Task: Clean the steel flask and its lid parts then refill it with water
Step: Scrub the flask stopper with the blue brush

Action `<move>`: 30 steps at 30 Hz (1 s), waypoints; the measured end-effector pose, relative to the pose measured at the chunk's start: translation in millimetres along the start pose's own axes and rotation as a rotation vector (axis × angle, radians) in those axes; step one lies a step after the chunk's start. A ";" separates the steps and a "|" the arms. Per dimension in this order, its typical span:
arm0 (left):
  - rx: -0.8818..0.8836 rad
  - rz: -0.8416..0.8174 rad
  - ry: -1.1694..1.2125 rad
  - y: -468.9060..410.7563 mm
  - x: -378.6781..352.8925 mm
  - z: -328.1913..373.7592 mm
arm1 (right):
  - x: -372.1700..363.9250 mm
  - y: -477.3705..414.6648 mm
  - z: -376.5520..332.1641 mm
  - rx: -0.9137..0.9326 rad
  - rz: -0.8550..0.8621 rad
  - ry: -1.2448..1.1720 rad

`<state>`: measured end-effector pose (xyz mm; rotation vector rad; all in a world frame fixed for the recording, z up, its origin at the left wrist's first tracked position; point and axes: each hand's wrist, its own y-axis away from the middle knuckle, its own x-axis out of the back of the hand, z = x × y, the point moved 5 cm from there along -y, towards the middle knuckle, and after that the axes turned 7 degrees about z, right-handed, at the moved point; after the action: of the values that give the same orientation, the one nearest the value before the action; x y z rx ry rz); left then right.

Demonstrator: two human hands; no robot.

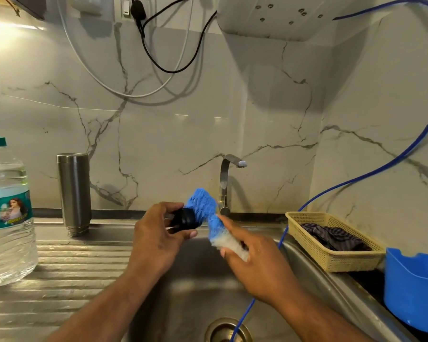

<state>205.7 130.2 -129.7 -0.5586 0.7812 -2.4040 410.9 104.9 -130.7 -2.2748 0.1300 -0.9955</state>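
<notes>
left hand (158,233) pinches black lid part (186,219) | right hand (255,262) grips soft sponge (205,208) | lid likely light, stiff, slippery: hold its rim

Both hands fill the air above the sink basin (195,280). The left hand (156,233) grips a black lid part (185,219), and the right hand (252,255) holds a blue scrubber (205,208) against it, just in front of the tap (224,183). Below them the basin lies open down to the drain (223,329), except for a blue tube (356,178) that crosses the right rim and runs down to the drain. On the left, the ribbed counter (72,267) is open between the basin and the large water bottle (8,218). The steel flask (74,193) stands at the back, near the wall. To the right, a basket (331,260) and a blue tub (413,292) crowd the rim. Cables (158,65) hang well above.
</notes>
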 end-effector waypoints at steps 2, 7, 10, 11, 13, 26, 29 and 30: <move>-0.082 -0.047 -0.034 7.0 -9.8 6.5 | -1.0 -9.2 -0.2 -0.014 0.020 0.012; -0.035 0.054 -0.044 -8.3 6.3 -6.7 | -1.2 8.4 2.3 -0.038 -0.067 -0.019; -0.116 0.019 -0.080 -4.1 4.2 -3.9 | -4.0 -0.8 2.8 -0.041 -0.049 -0.013; -0.156 -0.004 -0.098 -0.4 -1.1 0.2 | -4.7 -4.3 2.8 -0.045 -0.030 -0.005; -0.154 -0.001 -0.081 -0.1 -5.1 -0.8 | -4.4 -3.1 3.9 -0.046 -0.022 0.004; 0.102 0.008 0.008 -0.2 4.3 -11.3 | -3.1 7.0 -3.5 0.052 -0.032 0.073; 0.134 -0.040 0.048 7.4 -6.1 -8.4 | -4.0 -1.4 -5.4 0.052 0.009 0.106; 0.157 -0.039 0.082 6.5 -7.2 -11.1 | -4.7 0.4 -6.3 0.060 -0.003 0.115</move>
<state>207.8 134.7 -143.6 -0.4189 0.6128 -2.5108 403.3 102.9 -130.7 -2.1648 0.1438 -1.1170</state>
